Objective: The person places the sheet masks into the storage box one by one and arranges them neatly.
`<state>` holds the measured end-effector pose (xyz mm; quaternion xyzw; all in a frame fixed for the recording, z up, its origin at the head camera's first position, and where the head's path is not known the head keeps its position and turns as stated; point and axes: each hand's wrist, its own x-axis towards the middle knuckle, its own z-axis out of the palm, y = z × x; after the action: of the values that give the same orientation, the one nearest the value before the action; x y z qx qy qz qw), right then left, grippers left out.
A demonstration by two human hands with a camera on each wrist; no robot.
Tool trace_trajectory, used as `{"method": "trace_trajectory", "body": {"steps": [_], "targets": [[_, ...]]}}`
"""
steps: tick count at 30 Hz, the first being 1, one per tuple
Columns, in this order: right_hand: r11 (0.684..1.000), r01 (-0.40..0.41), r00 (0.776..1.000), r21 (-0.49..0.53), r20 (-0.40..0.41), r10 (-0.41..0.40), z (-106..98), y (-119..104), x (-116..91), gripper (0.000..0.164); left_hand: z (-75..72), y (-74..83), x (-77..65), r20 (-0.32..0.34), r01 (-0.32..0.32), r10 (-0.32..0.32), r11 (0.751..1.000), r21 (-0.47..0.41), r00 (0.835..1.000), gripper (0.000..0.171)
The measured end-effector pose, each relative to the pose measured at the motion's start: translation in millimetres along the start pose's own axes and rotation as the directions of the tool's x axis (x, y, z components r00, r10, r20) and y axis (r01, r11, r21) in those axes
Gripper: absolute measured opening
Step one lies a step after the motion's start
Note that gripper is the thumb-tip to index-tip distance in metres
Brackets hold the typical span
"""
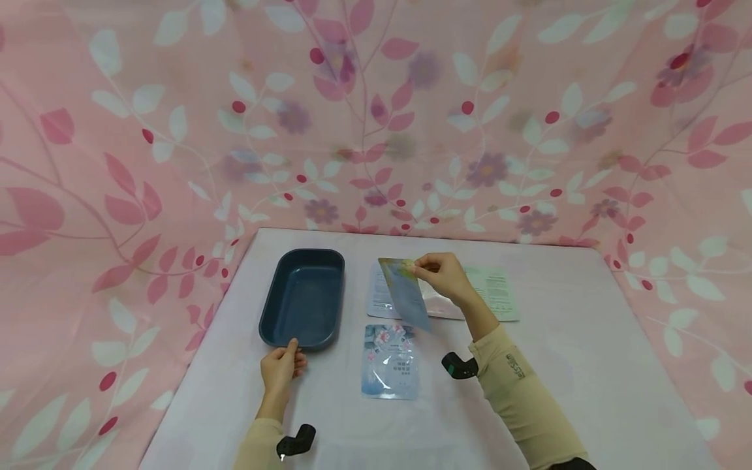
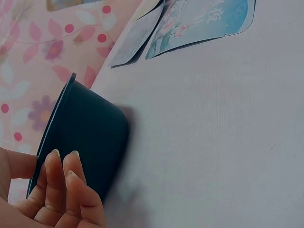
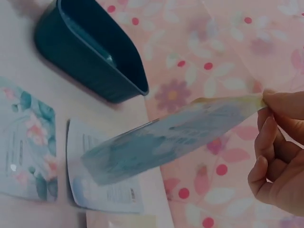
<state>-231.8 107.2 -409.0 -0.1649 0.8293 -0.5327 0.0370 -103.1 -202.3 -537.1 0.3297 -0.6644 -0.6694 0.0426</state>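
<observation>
My left hand (image 1: 279, 372) pinches the near rim of a dark blue rectangular dish (image 1: 303, 300), thumb on top and fingers beneath, as the left wrist view also shows. The dish stands at the left of the table. Held up by one corner in my right hand (image 1: 444, 279) is a flat bluish face mask packet (image 1: 405, 297) with a yellowish top. It hangs tilted above the table, also plain in the right wrist view. Below it lies a blue packet with pink flowers (image 1: 390, 365). Behind it is a pale packet with printed text (image 1: 378, 297), partly covered.
A pinkish packet (image 1: 440, 305) and a light green printed packet (image 1: 496, 294) lie in a row behind my right hand, partly hidden by it. The white tabletop (image 1: 564, 339) ends at a pink floral curtain (image 1: 376, 130) at the back and sides.
</observation>
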Motion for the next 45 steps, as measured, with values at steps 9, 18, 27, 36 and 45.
{"method": "trace_trajectory", "body": {"steps": [9,18,27,36,45], "targets": [[0.986,0.043,0.997,0.161,0.063,-0.054,28.9,-25.6,15.7,0.017,0.0,-3.6,3.3,0.002,0.000,0.000,1.000,-0.017,1.000,0.039],[0.973,0.066,0.992,0.220,0.094,-0.089,62.7,-34.4,40.1,0.017,1.1,-4.2,3.3,0.013,-0.014,0.014,1.000,-0.011,1.000,0.040],[0.952,-0.002,0.992,0.305,0.120,-0.037,98.0,-39.2,60.5,0.018,-0.2,-4.4,2.1,0.013,-0.025,0.025,1.000,0.005,1.000,0.040],[0.950,0.009,0.991,0.311,0.127,-0.051,121.7,-50.8,72.7,0.018,0.2,-3.4,3.0,-0.003,-0.042,0.042,0.999,-0.001,0.999,0.038],[0.942,-0.041,0.993,0.332,0.119,0.001,145.2,-45.3,80.6,0.017,-4.7,-4.9,3.2,-0.058,-0.077,0.077,0.997,0.000,0.995,0.037]]}}
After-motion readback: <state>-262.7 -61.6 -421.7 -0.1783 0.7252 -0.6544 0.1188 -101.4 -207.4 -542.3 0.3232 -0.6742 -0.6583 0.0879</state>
